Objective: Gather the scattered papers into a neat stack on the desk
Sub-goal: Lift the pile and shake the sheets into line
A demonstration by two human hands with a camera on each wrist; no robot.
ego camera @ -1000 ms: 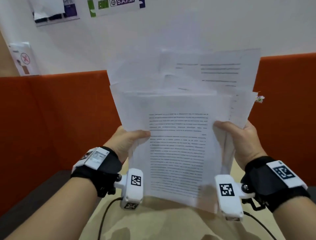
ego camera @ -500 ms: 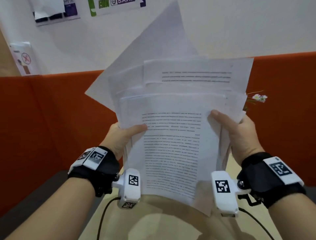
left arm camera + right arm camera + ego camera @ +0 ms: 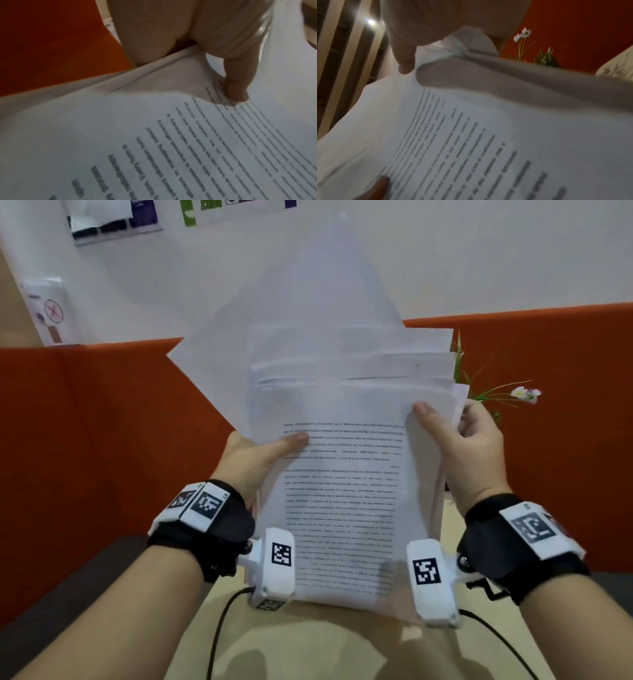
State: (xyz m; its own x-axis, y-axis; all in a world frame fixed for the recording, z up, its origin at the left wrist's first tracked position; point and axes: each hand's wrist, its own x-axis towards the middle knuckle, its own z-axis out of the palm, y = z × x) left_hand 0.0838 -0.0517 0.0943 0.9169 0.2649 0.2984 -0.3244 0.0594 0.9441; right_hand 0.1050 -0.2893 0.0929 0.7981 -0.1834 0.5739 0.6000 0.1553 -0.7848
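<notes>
A bundle of white printed papers (image 3: 342,491) stands upright above the beige desk (image 3: 308,645), its sheets fanned unevenly at the top, one skewed sheet (image 3: 274,337) sticking out up and left. My left hand (image 3: 260,457) grips the bundle's left edge, thumb on the front page. My right hand (image 3: 459,446) grips the right edge, thumb on the front, fingers behind. In the left wrist view the left thumb (image 3: 236,86) presses the printed page (image 3: 171,148). In the right wrist view the right thumb (image 3: 404,59) lies on the page (image 3: 471,142).
An orange partition (image 3: 102,440) runs behind the desk, with a white wall and posters above. A small plant with a pale flower (image 3: 524,393) stands at the right behind the papers. Dark cables (image 3: 219,628) trail from the wrist cameras over the desk.
The bundle has dropped lower and its staggered sheets have slid closer together. One skewed sheet now sticks out at the upper left. Both hands keep their grip.
</notes>
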